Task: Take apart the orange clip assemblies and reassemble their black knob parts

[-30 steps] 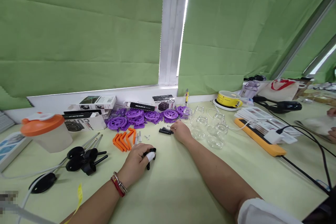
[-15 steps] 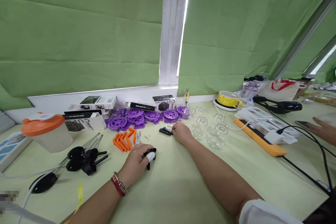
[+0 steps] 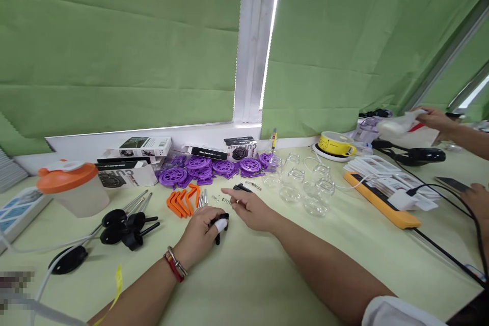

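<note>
My left hand (image 3: pixel 198 232), its thumb tip wrapped in white, is closed around a small black plastic part (image 3: pixel 226 222) just above the table. Close beside it, my right hand (image 3: pixel 254 211) pinches a small coil spring (image 3: pixel 226 200) by one end. Another spring (image 3: pixel 253 185) lies behind my right hand. Black clip-like pieces (image 3: pixel 242 188) rest there too, partly covered by the hand. Orange angled parts (image 3: pixel 178 202) and thin metal pins (image 3: pixel 205 196) sit just beyond my left hand. Tiny clear bits (image 3: pixel 216 197) lie near the pins.
Purple slotted discs (image 3: pixel 198 164) and cartons (image 3: pixel 145 146) line the back. Clear glass cups (image 3: pixel 290 192) stand right of centre. Black round-headed parts (image 3: pixel 132 238) and an orange-lidded container (image 3: pixel 82 198) are at left. A power strip (image 3: pixel 382 204) and a co-worker's hand (image 3: pixel 435 118) holding translucent plastic are at right.
My right hand has moved left from the black pieces towards my left hand, a spring now in its fingers. My left hand keeps its grip. A co-worker's hand has appeared raised at right.
</note>
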A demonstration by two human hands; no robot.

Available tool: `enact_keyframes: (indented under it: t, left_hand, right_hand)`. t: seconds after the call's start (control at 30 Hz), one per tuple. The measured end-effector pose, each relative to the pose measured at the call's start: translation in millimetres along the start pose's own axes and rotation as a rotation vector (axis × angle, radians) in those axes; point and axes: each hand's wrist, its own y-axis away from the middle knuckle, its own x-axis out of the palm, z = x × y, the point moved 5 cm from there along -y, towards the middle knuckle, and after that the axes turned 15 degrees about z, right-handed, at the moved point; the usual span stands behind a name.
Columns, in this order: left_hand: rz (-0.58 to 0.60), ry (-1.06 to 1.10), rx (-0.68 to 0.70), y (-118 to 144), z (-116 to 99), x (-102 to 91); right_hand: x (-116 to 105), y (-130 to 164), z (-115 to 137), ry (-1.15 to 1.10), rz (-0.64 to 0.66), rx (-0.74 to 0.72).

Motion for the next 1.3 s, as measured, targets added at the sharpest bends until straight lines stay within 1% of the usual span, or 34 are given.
enact_keyframes:
  t: [0.1,0.2,0.33,0.4,0.63,1.03,1.2,1.3]
  left_hand:
    - [-0.002,-0.007,0.009,0,0,0.1]
    - [-0.007,-0.003,0.01,1,-1,-0.1]
    - [-0.012,-0.013,0.008,1,-2,-0.4]
    - [-0.013,-0.021,0.006,1,-3,-0.4]
    - [0.004,-0.034,-0.005,0,-2,-0.1]
    - [-0.004,-0.039,0.005,0,-3,0.1]
    - [-0.008,-0.044,0.008,-1,-3,-0.2]
    - [-0.004,-0.043,0.0,-1,-2,0.1]
  right_hand:
    - [5,1,17,0.163,0.062,-0.081]
    - [3,3,22,0.196,0.059,-0.082]
    - [0,4,19,0.08,0.002,-0.003]
    - [2,4,19,0.058,-0.014,0.002]
    - [7,3,18,0.208,-0.006,0.007]
    - [7,6,18,0.299,-0.017,-0.01]
    - [4,7,21,0.36,-0.039,-0.046]
    - [2,8,23,0.344,-0.051,-0.055]
